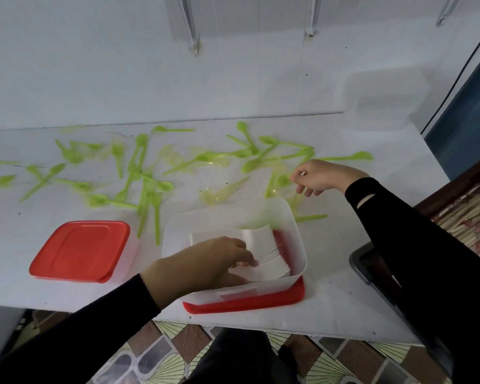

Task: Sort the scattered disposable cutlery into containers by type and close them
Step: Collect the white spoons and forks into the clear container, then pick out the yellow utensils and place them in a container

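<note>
White forks (269,253) stacked in open container (299,245), tines rightward, gripped by left hand (205,261). Green cutlery (283,180) scattered just beyond container, nearest right hand (320,176). Its fingers curled; hold cannot be told.

The single view comes from a wide-angle camera on the person's head, tilted forward and down over the table (330,306). It sits close to the work. The left hand (205,261) enters from 7 o'clock and the right hand (322,177) from 4 o'clock. Just below centre lie the white forks (269,245) in the open container (299,234). The wall (94,65) fills the frame toward 12 o'clock, and the tiled floor (172,356) shows at 6 o'clock. The table's far edge bows with the lens.
</note>
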The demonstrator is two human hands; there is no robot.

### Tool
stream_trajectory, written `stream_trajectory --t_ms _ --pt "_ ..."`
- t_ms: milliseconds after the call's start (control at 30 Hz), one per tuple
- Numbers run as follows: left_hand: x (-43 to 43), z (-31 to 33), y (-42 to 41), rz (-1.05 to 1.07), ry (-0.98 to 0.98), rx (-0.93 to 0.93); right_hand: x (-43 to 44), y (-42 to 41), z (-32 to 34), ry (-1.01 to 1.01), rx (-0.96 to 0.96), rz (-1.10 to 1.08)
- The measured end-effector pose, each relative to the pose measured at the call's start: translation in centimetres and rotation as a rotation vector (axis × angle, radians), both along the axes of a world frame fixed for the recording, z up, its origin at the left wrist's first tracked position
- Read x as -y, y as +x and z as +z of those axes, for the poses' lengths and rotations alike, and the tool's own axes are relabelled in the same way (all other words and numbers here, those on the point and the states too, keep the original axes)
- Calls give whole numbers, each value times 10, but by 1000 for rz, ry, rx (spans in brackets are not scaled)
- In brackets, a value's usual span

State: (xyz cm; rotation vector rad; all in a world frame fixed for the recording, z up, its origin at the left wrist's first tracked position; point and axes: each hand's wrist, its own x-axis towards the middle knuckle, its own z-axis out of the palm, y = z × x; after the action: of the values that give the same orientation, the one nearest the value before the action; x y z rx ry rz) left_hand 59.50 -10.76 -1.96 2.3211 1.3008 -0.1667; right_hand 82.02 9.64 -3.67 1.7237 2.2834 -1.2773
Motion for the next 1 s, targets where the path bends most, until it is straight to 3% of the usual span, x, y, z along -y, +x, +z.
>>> stream_trajectory --t_ms 300,533,733,800,900,933,1000 --pt "4 -4 0 -135 187 -110 2 1 0 -4 25 15" --pt "-1 -13 -7 -58 47 31 3 1 0 28 -23 4" --pt "-3 -16 -15 -22 41 104 10 -4 8 116 -104 -13" --pt "-1 -6 -24 55 107 211 19 -10 15 141 -233 -23" --pt "2 0 -57 295 481 403 41 -26 35 75 -451 8" --pt "5 0 -70 427 512 483 48 -33 41 34 -480 40" --pt "14 -7 -88 651 369 593 62 -45 46 -36 -485 122"
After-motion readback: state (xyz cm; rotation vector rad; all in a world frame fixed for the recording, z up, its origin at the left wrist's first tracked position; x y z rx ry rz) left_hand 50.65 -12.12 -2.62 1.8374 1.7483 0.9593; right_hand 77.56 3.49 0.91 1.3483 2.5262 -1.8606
